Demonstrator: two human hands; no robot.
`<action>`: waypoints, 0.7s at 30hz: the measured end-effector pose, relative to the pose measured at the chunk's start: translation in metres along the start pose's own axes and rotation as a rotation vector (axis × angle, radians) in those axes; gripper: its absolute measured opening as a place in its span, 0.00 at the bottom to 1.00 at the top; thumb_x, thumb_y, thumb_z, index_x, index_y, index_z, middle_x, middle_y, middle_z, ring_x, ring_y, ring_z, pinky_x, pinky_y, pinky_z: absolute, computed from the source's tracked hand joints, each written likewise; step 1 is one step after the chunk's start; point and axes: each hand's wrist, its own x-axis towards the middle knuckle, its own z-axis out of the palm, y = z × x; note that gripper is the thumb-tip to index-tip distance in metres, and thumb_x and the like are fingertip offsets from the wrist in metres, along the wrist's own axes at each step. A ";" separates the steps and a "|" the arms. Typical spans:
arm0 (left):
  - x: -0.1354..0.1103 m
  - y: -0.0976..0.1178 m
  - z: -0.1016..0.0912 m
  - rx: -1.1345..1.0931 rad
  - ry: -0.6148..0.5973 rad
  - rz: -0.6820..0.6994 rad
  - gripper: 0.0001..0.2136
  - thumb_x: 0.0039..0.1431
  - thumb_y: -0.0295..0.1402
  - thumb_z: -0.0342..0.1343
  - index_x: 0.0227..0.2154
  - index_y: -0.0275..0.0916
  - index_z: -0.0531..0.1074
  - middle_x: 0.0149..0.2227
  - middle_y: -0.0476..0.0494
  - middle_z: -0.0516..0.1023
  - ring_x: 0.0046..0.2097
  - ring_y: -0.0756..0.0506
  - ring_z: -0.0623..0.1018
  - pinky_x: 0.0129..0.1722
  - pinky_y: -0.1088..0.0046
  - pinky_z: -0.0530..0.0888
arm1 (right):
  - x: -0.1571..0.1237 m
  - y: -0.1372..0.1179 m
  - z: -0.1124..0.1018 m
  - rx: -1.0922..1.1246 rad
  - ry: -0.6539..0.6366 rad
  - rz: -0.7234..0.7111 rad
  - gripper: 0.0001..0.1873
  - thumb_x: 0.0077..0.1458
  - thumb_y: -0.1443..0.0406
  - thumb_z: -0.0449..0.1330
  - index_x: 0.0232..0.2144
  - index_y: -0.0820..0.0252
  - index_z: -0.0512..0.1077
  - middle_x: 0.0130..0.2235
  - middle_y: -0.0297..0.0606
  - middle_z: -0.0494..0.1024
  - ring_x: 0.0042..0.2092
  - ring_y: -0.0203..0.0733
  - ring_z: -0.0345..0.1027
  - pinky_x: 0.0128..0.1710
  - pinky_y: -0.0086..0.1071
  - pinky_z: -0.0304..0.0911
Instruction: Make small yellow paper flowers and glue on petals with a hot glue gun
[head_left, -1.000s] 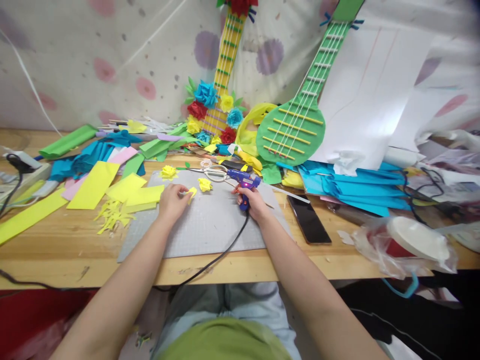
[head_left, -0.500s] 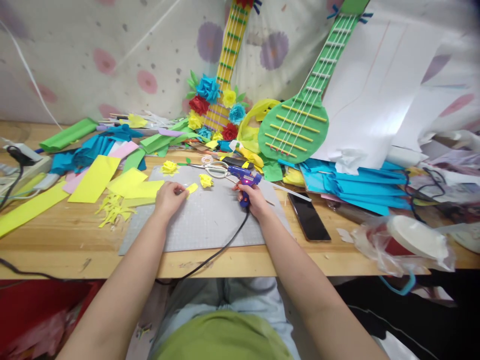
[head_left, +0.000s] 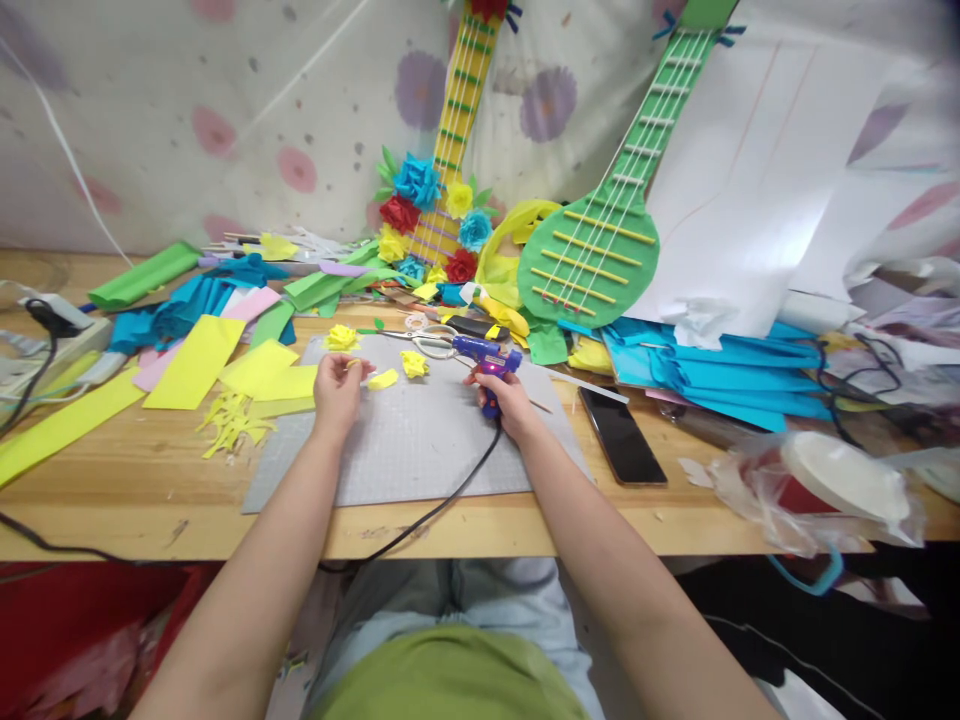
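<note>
My left hand [head_left: 337,391] rests on the grey cutting mat [head_left: 420,455], fingers pinched on a small yellow paper piece [head_left: 382,379] that sticks out to its right. My right hand [head_left: 508,403] is closed round the handle of a blue glue gun [head_left: 485,356], whose black cord [head_left: 442,503] trails toward me over the mat's front edge. A yellow paper flower [head_left: 412,363] lies on the mat between the two hands. A second yellow flower [head_left: 341,337] sits at the mat's far left corner. Scissors [head_left: 424,341] lie just behind the glue gun.
Yellow, blue, green and pink paper sheets [head_left: 196,360] cover the table's left side. Two paper guitars [head_left: 589,255] lean on the wall behind. A black phone [head_left: 622,449] lies right of the mat, blue paper [head_left: 712,375] beyond it, a bagged white roll [head_left: 832,480] at the right edge.
My left hand has shifted slightly away from me and to the left, and the yellow paper piece now lies lower by its fingertips. My right hand stays on the glue gun.
</note>
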 end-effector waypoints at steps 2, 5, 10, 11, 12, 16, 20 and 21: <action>-0.004 0.004 0.005 -0.092 0.003 -0.039 0.10 0.45 0.34 0.52 0.29 0.39 0.59 0.28 0.51 0.73 0.26 0.53 0.74 0.31 0.76 0.70 | -0.001 -0.001 0.002 -0.022 0.003 -0.005 0.13 0.38 0.59 0.61 0.28 0.60 0.69 0.28 0.33 0.75 0.18 0.27 0.56 0.17 0.24 0.51; -0.010 0.006 0.010 -0.096 -0.054 -0.051 0.11 0.43 0.35 0.55 0.30 0.39 0.61 0.27 0.51 0.74 0.19 0.56 0.68 0.23 0.79 0.66 | -0.003 -0.002 0.005 -0.110 0.004 -0.016 0.14 0.38 0.57 0.62 0.27 0.60 0.70 0.26 0.32 0.75 0.18 0.27 0.54 0.16 0.25 0.51; -0.019 0.002 0.019 -0.080 -0.266 -0.124 0.14 0.43 0.37 0.57 0.31 0.38 0.63 0.29 0.47 0.76 0.20 0.55 0.69 0.20 0.79 0.63 | -0.007 -0.002 0.009 -0.350 -0.005 -0.014 0.18 0.42 0.51 0.60 0.21 0.61 0.72 0.13 0.28 0.63 0.16 0.29 0.53 0.18 0.26 0.51; -0.020 0.002 0.020 -0.081 -0.291 -0.138 0.14 0.43 0.37 0.57 0.31 0.37 0.63 0.29 0.46 0.77 0.21 0.54 0.70 0.19 0.79 0.63 | -0.008 -0.001 0.010 -0.384 0.002 -0.011 0.19 0.42 0.50 0.60 0.21 0.61 0.72 0.13 0.28 0.63 0.16 0.29 0.53 0.18 0.27 0.51; -0.022 0.003 0.021 -0.077 -0.314 -0.150 0.13 0.43 0.37 0.57 0.30 0.37 0.63 0.29 0.46 0.77 0.21 0.54 0.71 0.19 0.80 0.63 | -0.008 -0.001 0.011 -0.410 0.011 -0.012 0.19 0.42 0.50 0.60 0.21 0.61 0.72 0.14 0.29 0.64 0.16 0.30 0.53 0.18 0.27 0.51; -0.027 0.007 0.023 -0.038 -0.356 -0.194 0.13 0.44 0.39 0.57 0.30 0.36 0.64 0.29 0.44 0.77 0.20 0.54 0.71 0.14 0.81 0.59 | -0.011 0.000 0.013 -0.491 0.024 -0.096 0.17 0.41 0.50 0.61 0.24 0.59 0.73 0.21 0.32 0.72 0.21 0.32 0.59 0.21 0.28 0.56; -0.028 0.004 0.024 -0.067 -0.326 -0.181 0.16 0.45 0.36 0.56 0.37 0.37 0.62 0.27 0.48 0.75 0.23 0.51 0.74 0.16 0.79 0.66 | -0.011 0.004 0.013 -0.517 -0.042 -0.174 0.16 0.42 0.52 0.61 0.27 0.58 0.74 0.22 0.32 0.73 0.27 0.37 0.65 0.28 0.29 0.60; -0.028 0.002 0.025 -0.074 -0.323 -0.175 0.17 0.45 0.36 0.56 0.38 0.37 0.62 0.27 0.48 0.74 0.25 0.50 0.75 0.18 0.78 0.68 | -0.011 0.005 0.013 -0.520 -0.046 -0.181 0.16 0.42 0.52 0.61 0.28 0.58 0.75 0.23 0.32 0.73 0.28 0.37 0.66 0.30 0.30 0.61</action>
